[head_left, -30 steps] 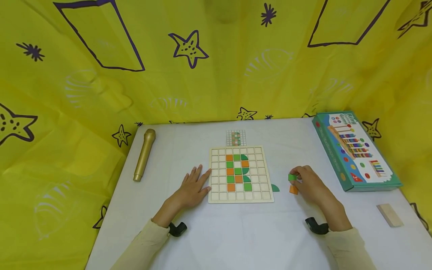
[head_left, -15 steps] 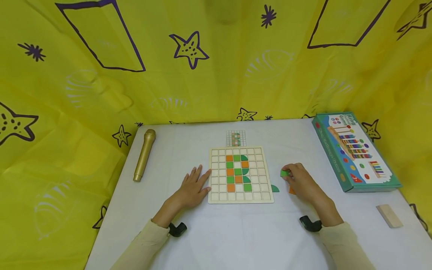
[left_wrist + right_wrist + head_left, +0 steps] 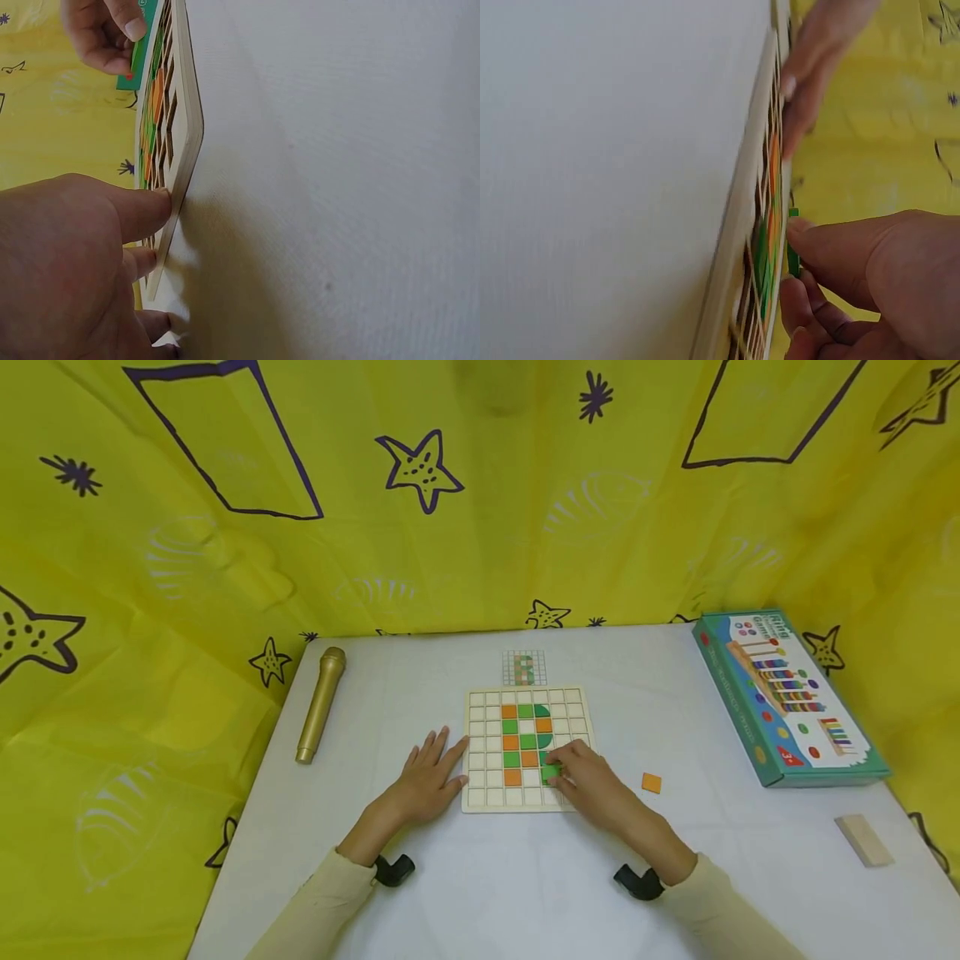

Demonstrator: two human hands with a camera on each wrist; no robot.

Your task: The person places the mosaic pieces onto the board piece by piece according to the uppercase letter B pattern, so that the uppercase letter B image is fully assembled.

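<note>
A wooden grid board (image 3: 491, 796) holds orange and green tiles arranged in a letter-like figure. Over its right part, my right hand (image 3: 592, 782) pinches a small green tile (image 3: 793, 251) between thumb and fingers, just above the surface. My left hand (image 3: 425, 787) lies at the board's left edge, fingers spread; its thumb and a finger touch the rim in the left wrist view. A loose orange square tile (image 3: 652, 783) lies on the table to the right. The curved green piece beside the board is hidden behind my right hand.
A small pattern card (image 3: 524, 667) lies just beyond the board. To the left is a gold microphone (image 3: 321, 706). A boxed ring game (image 3: 791, 697) and a plain wooden block (image 3: 864, 840) lie at the right. A yellow curtain (image 3: 480, 552) hangs behind the table.
My right hand has carried the green tile left from beside the orange tile to over the board. The orange tile is now uncovered. My left hand has stayed in place.
</note>
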